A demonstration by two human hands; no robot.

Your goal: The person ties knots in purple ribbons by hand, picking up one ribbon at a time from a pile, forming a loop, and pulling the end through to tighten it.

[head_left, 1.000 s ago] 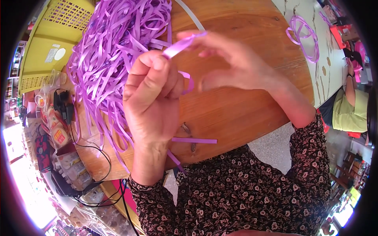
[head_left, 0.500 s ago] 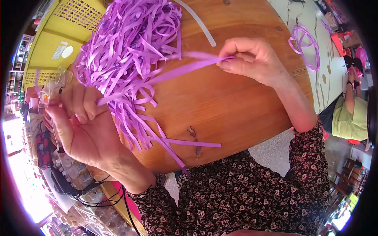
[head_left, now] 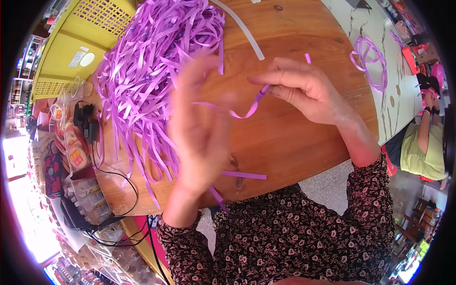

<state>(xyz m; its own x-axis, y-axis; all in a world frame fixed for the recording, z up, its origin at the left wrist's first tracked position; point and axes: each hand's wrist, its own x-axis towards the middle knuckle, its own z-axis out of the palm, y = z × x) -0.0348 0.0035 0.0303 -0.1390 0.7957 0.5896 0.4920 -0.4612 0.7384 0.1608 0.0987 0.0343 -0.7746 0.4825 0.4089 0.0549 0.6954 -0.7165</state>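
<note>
My right hand is closed in a pinch over the wooden table, gripping a purple ribbon. The ribbon curls down from those fingertips and trails left toward my other hand; a darker, bunched spot, perhaps a knot, shows at the pinch. A short purple end pokes out above my right knuckles. Raised in front of the ribbon pile, my left hand is smeared by motion, so its fingers and anything in them cannot be made out. Several loose ribbon ends hang from the pile toward the table's near edge.
A yellow plastic basket stands behind the pile at left. A translucent strip lies at the far side. Black cables run along the left edge. Coiled purple ribbon rests on a marble-patterned table; another person is at far right.
My left hand has swung from the far left to the middle, in front of the pile. The ribbon stretched between my hands has gone slack and curls below my right hand, which moved slightly nearer.
</note>
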